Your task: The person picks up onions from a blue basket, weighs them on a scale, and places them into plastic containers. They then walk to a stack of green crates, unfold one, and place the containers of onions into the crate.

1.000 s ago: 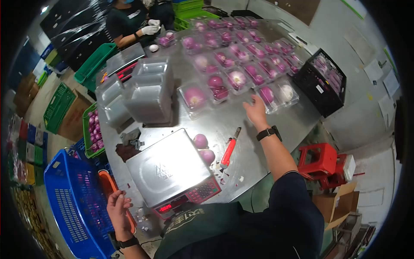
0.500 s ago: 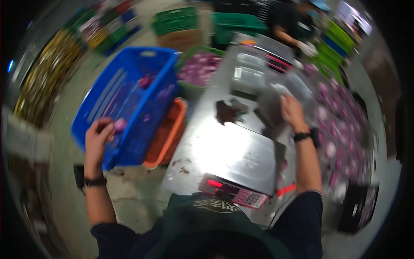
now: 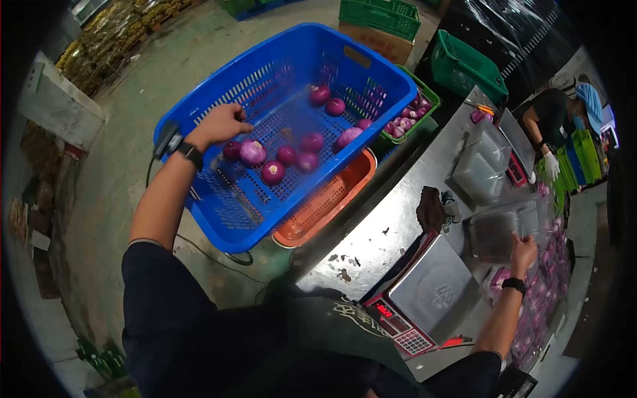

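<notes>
Head view now sharp, no more the blur of half a second ago, and turned further toward the floor side. Left hand (image 3: 221, 123) raised from the near rim of the blue basket (image 3: 219, 225) to over its inside, fingers curled loosely, palm down, just above the red onions (image 3: 253, 152); no onion seen in the grip, so closed on nothing as far as visible. Nearest onion directly below and a little ahead of this hand, the others spread further ahead and toward the right, some at the far wall of the basket. Basket tilted, leaning on the orange crate (image 3: 330, 199) under its right edge. Beyond it, green crate (image 3: 424, 99) with more onions.

Right hand (image 3: 523, 251) still on the clear plastic tray (image 3: 494, 233), now gripping the near edge of it with fingers closed over the rim, tray lying flat on the tabletop (image 3: 391, 219). Just toward the body from this hand, weighing scale (image 3: 434, 292) with its red display. Stack of empty trays (image 3: 483, 162) ahead of the hand. Packed onions to the right of the wrist. At the far end of the tabletop, another person with a gloved hand (image 3: 552, 164).
</notes>
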